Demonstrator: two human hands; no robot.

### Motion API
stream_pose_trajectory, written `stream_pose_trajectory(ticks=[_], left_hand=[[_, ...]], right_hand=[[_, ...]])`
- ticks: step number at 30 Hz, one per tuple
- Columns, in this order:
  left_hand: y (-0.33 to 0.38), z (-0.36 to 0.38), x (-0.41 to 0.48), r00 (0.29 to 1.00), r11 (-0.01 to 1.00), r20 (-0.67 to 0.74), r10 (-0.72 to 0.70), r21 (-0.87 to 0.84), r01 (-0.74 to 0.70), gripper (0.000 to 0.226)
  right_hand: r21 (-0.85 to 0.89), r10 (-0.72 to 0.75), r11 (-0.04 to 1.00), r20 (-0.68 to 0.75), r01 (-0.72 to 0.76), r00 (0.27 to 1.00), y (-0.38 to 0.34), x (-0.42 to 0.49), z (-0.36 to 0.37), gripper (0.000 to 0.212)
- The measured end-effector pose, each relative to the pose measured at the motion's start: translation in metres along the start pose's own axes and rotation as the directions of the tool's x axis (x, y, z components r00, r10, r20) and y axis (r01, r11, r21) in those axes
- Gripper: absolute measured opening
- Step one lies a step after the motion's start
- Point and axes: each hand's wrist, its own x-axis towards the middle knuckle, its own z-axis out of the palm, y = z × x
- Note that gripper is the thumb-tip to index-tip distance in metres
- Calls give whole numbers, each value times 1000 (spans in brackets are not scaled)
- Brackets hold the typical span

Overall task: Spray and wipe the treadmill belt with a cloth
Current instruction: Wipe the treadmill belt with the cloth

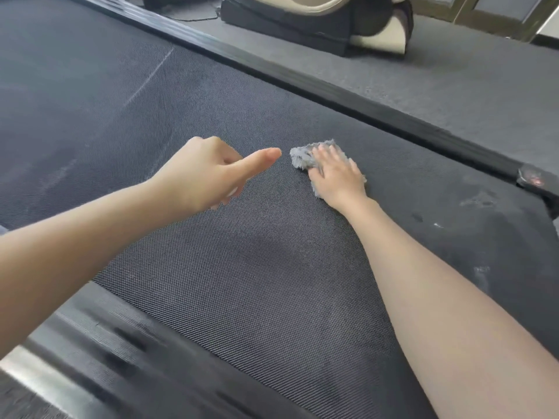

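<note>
A grey, frayed cloth is lying on the black treadmill belt, toward its far side, as a person is pressing it down with the right hand. The fingers are lying straight and slightly spread over the cloth, gripping nothing; tufts of fabric are showing past the fingertips and along the edge of the palm.

Just beside the cloth and apart from it, the left hand is hovering above the belt. Its thumb is pointing straight toward the cloth and its other fingers are curling under the palm. A pale sliver is showing below them, and whether they are grasping anything cannot be told. Both bare forearms are crossing much of the near belt and hiding it.

Pale smudges are marking the belt to the right, and a thin light streak is running across it at the upper left. A black side rail is bordering the far edge, ending in a dark cap with a reddish mark. A blurred near rail is framing the bottom left. Beyond the far rail, on grey carpet, a beige and black machine is standing.
</note>
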Motion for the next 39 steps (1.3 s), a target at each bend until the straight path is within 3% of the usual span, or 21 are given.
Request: stream_pose_trajectory(ticks=[3, 6, 11, 16, 25, 31, 39], left_hand=[[5, 0, -1, 1000, 1000, 4, 14, -8, -14, 76], [11, 0, -2, 999, 999, -1, 35, -13, -35, 76], [12, -2, -3, 999, 999, -16, 38, -10, -38, 77], [13, 3, -1, 1000, 999, -3, 31, 17, -31, 77], [13, 13, 8, 1000, 998, -10, 2, 71, -1, 76], [14, 12, 16, 999, 997, 4, -40, 73, 40, 78], [21, 20, 32, 1000, 994, -1, -21, 111, 21, 78]], right_hand=[[63, -66, 996, 29, 64, 997, -15, -16, 1, 53], [146, -224, 966, 61, 214, 973, -34, -53, -1, 54], [207, -597, 793, 84, 572, 798, -52, -136, 2, 56], [91, -701, 713, 134, 695, 701, -36, -135, 5, 55], [46, -382, 924, 82, 380, 920, 0, -25, -4, 54], [49, -170, 985, 60, 168, 984, 36, 27, -12, 53], [38, 24, 999, 34, -25, 999, 100, 74, -25, 54]])
